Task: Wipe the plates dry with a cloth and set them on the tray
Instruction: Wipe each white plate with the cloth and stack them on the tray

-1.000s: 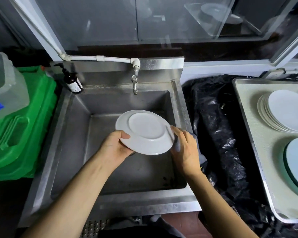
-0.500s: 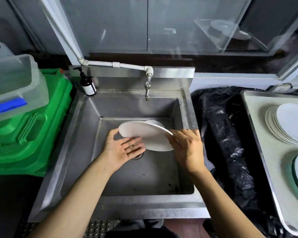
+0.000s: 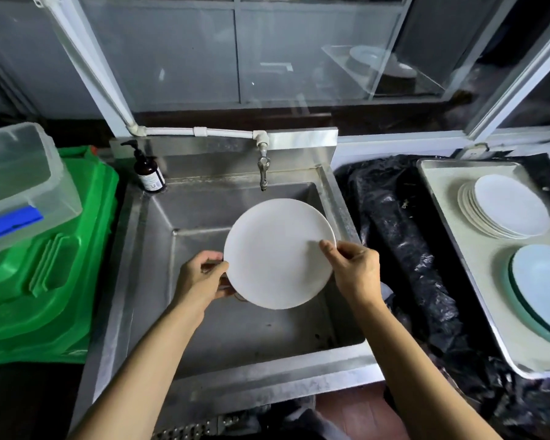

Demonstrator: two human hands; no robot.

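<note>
- Over the sink (image 3: 146, 281), seen from the head camera, the plate (image 3: 278, 252) now faces up toward the person; a second ago its underside showed, and half a second ago it was edge-on.
- Her left hand (image 3: 200, 279) pinches the plate's left rim, thumb on top, fingers curled beneath.
- Her right hand (image 3: 354, 269) pinches the right rim, thumb on the face; a bit of pale cloth (image 3: 385, 289) peeks out behind it.
- I'd say the top face gets wiped next.
- Off to the right, the tray (image 3: 442, 198) already holds stacked plates (image 3: 505, 206).
</note>
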